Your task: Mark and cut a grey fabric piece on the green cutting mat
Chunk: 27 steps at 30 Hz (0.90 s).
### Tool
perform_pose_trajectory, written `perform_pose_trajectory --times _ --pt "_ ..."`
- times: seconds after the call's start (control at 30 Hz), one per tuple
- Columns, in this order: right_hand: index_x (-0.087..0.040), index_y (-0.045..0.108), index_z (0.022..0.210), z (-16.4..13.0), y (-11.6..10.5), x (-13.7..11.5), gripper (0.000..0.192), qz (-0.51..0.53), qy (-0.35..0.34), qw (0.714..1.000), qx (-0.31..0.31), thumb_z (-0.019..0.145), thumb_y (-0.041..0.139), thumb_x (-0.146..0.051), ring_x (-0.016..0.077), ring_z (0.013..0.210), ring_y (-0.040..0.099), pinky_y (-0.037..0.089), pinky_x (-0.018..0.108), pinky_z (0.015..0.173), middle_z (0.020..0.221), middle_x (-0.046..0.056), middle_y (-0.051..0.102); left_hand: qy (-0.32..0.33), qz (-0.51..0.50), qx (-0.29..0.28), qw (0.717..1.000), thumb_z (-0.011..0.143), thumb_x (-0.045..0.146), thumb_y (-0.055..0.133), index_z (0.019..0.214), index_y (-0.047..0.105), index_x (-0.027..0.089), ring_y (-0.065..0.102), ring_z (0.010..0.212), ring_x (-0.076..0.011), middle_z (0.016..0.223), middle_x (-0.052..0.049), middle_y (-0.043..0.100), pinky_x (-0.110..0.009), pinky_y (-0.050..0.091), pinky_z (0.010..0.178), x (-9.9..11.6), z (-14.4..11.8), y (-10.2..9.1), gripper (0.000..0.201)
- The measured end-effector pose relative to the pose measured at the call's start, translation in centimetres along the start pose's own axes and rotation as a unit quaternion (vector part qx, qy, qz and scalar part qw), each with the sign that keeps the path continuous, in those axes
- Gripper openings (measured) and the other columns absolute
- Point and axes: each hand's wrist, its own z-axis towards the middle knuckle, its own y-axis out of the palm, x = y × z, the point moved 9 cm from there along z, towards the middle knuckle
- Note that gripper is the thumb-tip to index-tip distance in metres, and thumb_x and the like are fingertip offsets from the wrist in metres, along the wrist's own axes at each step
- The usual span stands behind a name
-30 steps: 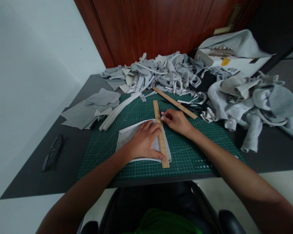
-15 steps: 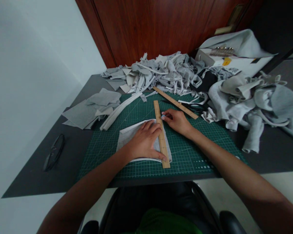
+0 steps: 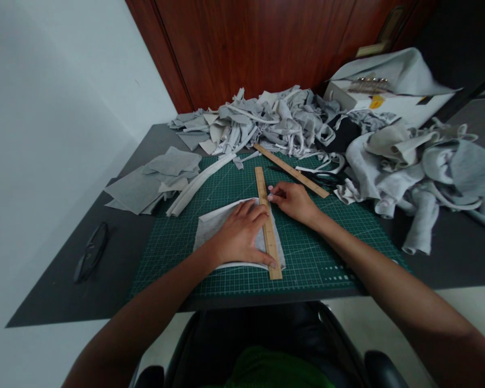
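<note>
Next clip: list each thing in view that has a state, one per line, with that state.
Left hand: flat, pressing fabric and ruler.
Right hand: fingertips pinched at the ruler's edge; what it holds, too small to tell.
Ruler: flat across the fabric.
Fabric piece: spread on the cutting mat.
Second ruler: lying loose.
Glasses: folded.
</note>
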Motion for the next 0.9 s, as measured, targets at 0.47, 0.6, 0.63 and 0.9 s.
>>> perform_pose_trajectory --times 0.47,0.6,0.63,0.9 --pt "-0.022 0.064 0.079 -1.9 1.6 0.2 0.010 0.121 0.046 0.978 -0.164 0.083 0.073 -0.022 0.0157 0.054 0.065 0.048 0.026 0.052 0.064 -0.002 0.069 0.001 -0.001 -0.003 1.000 0.057 0.092 0.075 0.153 0.044 0.017 0.032 0.152 -0.0459 0.155 -0.019 0.049 -0.061 0.024 0.127 0.0 0.0 0.1 0.126" --pt "-0.021 0.065 0.079 -1.9 1.7 0.7 0.009 0.154 0.068 0.970 -0.178 0.082 0.073 -0.023 0.0153 0.055 0.065 0.051 0.026 0.053 0.065 -0.002 0.069 0.001 -0.010 0.002 1.000 0.060 0.091 0.074 0.150 0.047 0.019 0.033 0.151 -0.0455 0.153 -0.017 0.051 -0.061 0.026 0.126 0.0 0.0 0.0 0.119" --pt "-0.021 0.065 0.079 -1.7 1.4 0.8 0.009 0.147 0.062 0.974 -0.161 0.083 0.072 -0.023 0.0154 0.056 0.065 0.051 0.026 0.054 0.065 -0.002 0.069 0.002 -0.011 0.004 1.000 0.060 0.091 0.075 0.149 0.048 0.019 0.034 0.151 -0.0452 0.152 -0.017 0.052 -0.061 0.025 0.126 0.0 0.0 -0.1 0.117" --pt "-0.022 0.066 0.083 -1.2 0.8 0.9 0.005 0.058 0.040 0.996 -0.056 0.088 0.069 -0.023 0.0177 0.057 0.068 0.052 0.028 0.056 0.070 0.000 0.072 0.006 -0.004 0.027 1.000 0.060 0.089 0.075 0.142 0.053 0.018 0.036 0.149 -0.0452 0.148 -0.017 0.055 -0.062 0.026 0.126 0.0 -0.3 -0.2 0.111"
